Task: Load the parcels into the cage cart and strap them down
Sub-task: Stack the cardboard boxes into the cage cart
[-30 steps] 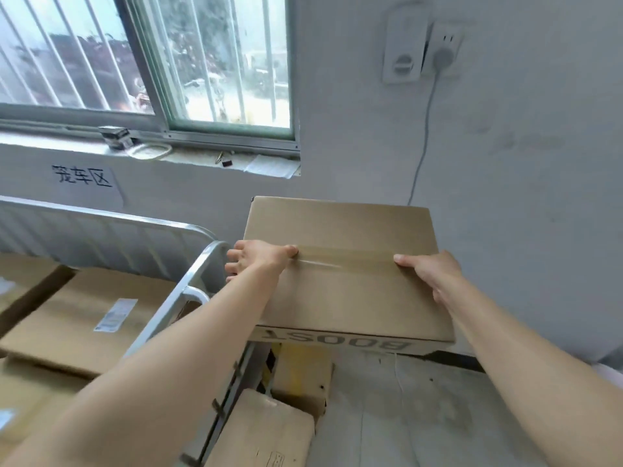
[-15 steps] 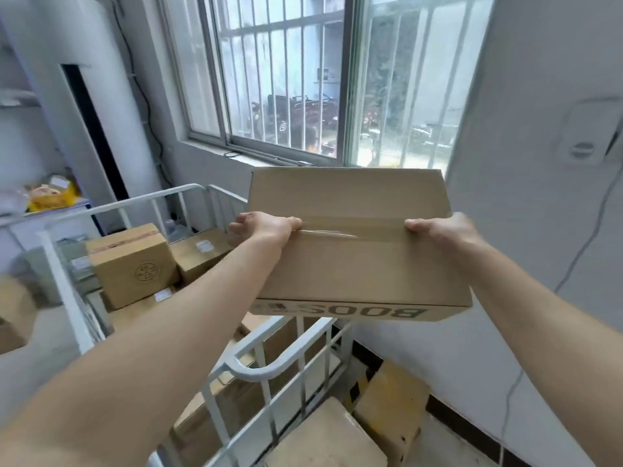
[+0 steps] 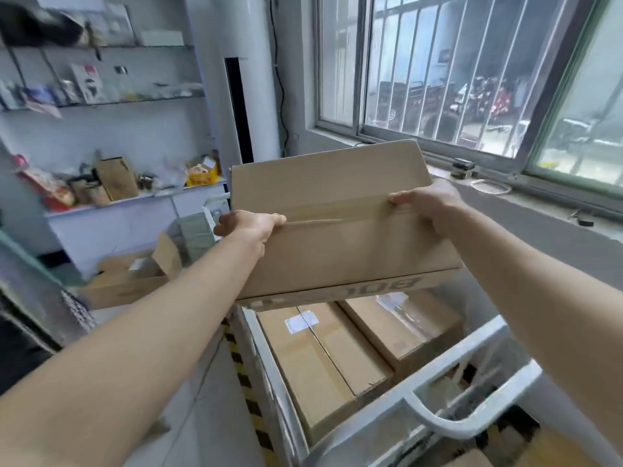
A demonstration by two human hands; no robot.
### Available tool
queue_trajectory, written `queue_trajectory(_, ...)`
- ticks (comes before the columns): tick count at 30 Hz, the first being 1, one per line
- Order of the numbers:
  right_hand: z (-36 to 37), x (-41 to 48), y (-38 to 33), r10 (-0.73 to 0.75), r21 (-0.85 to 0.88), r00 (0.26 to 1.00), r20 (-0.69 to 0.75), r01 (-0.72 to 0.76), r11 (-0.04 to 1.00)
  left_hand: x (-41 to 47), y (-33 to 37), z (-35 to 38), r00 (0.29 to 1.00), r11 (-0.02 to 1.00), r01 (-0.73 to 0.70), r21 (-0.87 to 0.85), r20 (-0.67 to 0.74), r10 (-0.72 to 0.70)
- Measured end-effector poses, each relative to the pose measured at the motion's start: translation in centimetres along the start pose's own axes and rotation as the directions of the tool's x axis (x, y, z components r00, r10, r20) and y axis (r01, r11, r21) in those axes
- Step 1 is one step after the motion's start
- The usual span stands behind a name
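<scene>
I hold a flat brown cardboard parcel (image 3: 337, 224), taped along its top seam, in the air above the cage cart (image 3: 438, 419). My left hand (image 3: 249, 225) grips its left edge, thumb on top. My right hand (image 3: 426, 202) grips the right edge the same way. The parcel tilts slightly, its printed front side facing me. Below it, two long brown parcels (image 3: 323, 352) (image 3: 404, 325) with white labels lie flat side by side inside the cart's silver metal frame. No strap is visible.
An open cardboard box (image 3: 135, 274) sits on the floor at left, near a white counter (image 3: 111, 214) and cluttered shelves. Yellow-black hazard tape (image 3: 242, 375) runs along the floor beside the cart. A barred window (image 3: 455, 72) and its sill line the right wall.
My view has swung left, from the wall and socket to over the cart. The parcel has travelled with both hands and now hangs above the loaded parcels. Both grips are unchanged.
</scene>
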State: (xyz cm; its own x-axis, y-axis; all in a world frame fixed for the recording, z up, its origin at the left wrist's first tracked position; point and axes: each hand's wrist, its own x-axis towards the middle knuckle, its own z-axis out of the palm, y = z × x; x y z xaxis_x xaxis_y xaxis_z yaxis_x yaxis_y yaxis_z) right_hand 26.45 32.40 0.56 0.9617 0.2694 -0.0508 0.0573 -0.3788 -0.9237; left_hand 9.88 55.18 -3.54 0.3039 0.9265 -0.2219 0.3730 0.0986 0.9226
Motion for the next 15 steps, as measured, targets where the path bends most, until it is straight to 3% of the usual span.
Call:
queue_trajectory(8, 7.0, 6.3, -1.9, 0.030, -0.081, 0.999, -0.040, -0.033, 0.996, 7.6, 0.9, 0.9, 0.996, 0.999, 0.030, -0.036, 0.086, -0.027)
queue_trajectory(15, 11.1, 13.4, -1.0, 0.007, -0.139, 1.000, -0.002, -0.007, 0.990, 15.5, -0.4, 5.2, 0.994, 0.990, 0.110, -0.085, 0.030, -0.108)
